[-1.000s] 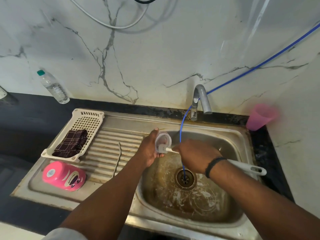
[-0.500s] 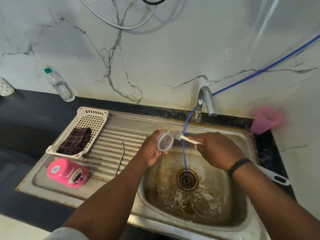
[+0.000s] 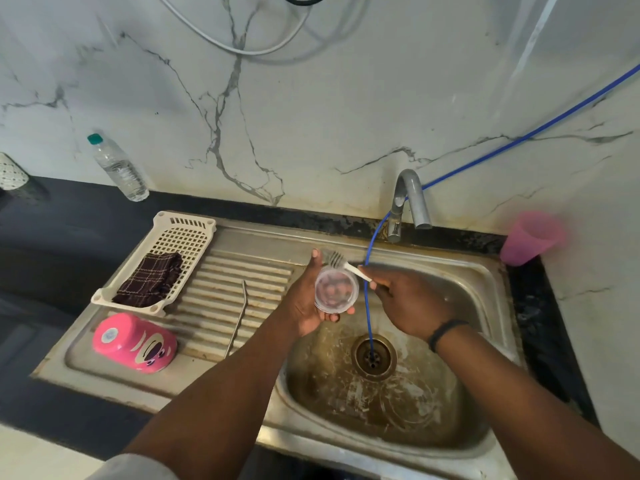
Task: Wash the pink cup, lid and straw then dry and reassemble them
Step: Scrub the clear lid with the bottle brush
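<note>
Basket (image 3: 194,233) holding checked cloth (image 3: 150,280), left hand (image 3: 308,299) gripping lid (image 3: 336,289) — right hand (image 3: 408,303) pinching brush (image 3: 346,266)

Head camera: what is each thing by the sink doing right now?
Clear round plastic lid: held in left hand.
White bristle brush: gripped by right hand, bristles at lid's top edge.
Pink cartoon-face cup: lying on its side.
Bent metal straw: lying flat on drainboard.

A hot-pink cup (image 3: 134,342) with a cream cartoon face lies at 8 o'clock, a dark brown plaid cloth (image 3: 149,280) fills a cream basket (image 3: 180,237) at 9, a paler pink tumbler (image 3: 530,238) stands at 3, a blue hose (image 3: 367,271) crosses grey-veined white marble (image 3: 311,116), and the counter (image 3: 69,230) is black.
</note>
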